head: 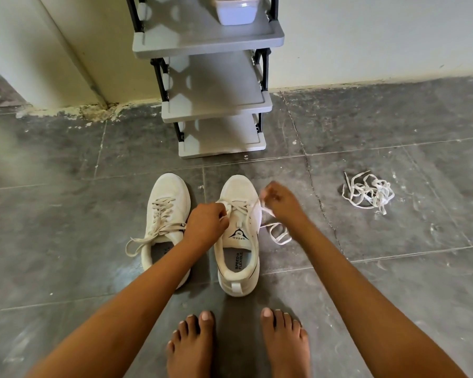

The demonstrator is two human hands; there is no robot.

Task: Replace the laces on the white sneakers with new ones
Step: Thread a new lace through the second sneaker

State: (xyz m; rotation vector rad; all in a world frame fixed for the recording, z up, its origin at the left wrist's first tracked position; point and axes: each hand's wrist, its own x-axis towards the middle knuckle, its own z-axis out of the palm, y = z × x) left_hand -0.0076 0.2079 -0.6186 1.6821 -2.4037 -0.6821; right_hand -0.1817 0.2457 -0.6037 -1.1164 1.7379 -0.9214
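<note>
Two white sneakers stand side by side on the grey tile floor, toes pointing away from me. The left sneaker [166, 214] is laced, with loose ends trailing to its left. Over the right sneaker [238, 241], my left hand [206, 223] pinches the lace at the left eyelets. My right hand [279, 201] pinches the other lace end [277, 233], which loops down onto the floor at the shoe's right. A tangled pile of white laces [367, 192] lies on the floor far right.
A grey three-tier shoe rack [216, 105] stands against the wall just beyond the sneakers, with a white plastic container [236, 9] on its top shelf. My bare feet [238, 345] are at the bottom centre. A wall corner juts out at the left.
</note>
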